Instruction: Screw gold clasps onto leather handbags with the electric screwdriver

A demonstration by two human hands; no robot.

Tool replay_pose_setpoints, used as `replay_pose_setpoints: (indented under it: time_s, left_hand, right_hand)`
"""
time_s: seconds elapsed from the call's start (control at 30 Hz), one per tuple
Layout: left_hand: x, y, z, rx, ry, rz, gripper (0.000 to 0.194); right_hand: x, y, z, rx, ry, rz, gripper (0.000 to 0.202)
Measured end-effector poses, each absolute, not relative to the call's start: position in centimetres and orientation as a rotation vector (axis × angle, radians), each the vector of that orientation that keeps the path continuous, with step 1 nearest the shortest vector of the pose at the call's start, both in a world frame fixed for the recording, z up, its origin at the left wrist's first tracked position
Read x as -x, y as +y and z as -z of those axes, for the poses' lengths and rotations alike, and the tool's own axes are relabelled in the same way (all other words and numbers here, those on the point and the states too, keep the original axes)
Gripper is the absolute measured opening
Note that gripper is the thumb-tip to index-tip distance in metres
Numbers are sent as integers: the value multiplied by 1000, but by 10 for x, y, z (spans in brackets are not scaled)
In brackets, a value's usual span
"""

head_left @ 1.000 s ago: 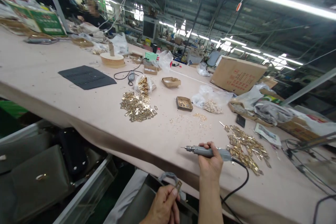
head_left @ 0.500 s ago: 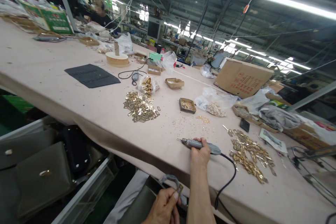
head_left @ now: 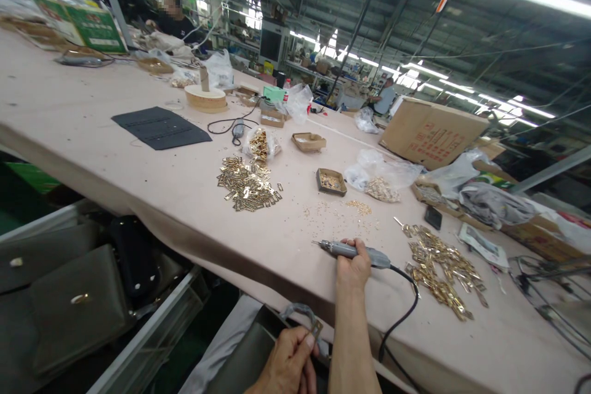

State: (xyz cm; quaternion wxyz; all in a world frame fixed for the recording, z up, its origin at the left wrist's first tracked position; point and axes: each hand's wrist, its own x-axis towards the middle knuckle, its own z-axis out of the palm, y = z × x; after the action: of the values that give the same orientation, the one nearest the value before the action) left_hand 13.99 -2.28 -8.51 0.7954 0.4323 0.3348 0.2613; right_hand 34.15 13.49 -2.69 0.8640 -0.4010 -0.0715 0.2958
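My right hand (head_left: 354, 263) is closed around a grey electric screwdriver (head_left: 340, 249), its thin bit pointing left just over the table and a black cord trailing from its rear. Low in the view, my left hand (head_left: 289, 360) pinches a small gold metal plate (head_left: 316, 327) between thumb and fingers. The plate is at a dark olive bag (head_left: 244, 351) on my lap, near a handle wrapped in greyish film (head_left: 298, 309). Tiny gold screws (head_left: 323, 212) lie scattered beyond the screwdriver tip. Part of the bag is hidden by my hand and forearm.
Flat gold plates (head_left: 247, 184) lie heaped at centre, with shiny gold clasp parts (head_left: 443, 268) at right. A small box (head_left: 331, 182) holds screws. A black panel (head_left: 160, 128) lies left. Below, a crate (head_left: 143, 332) holds finished-looking bags. A carton (head_left: 431, 132) stands at back right.
The view has shifted slightly. Both hands keep almost the same position and hold, with the screwdriver and plate still in them.
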Motion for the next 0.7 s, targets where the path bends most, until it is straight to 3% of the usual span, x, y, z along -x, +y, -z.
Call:
replay_pose_setpoints:
  time_s: [0.7]
  left_hand:
    - [-135,-24,77,-946,725,-556,65]
  right_hand:
    - [-333,125,17,778,-34,-611,31]
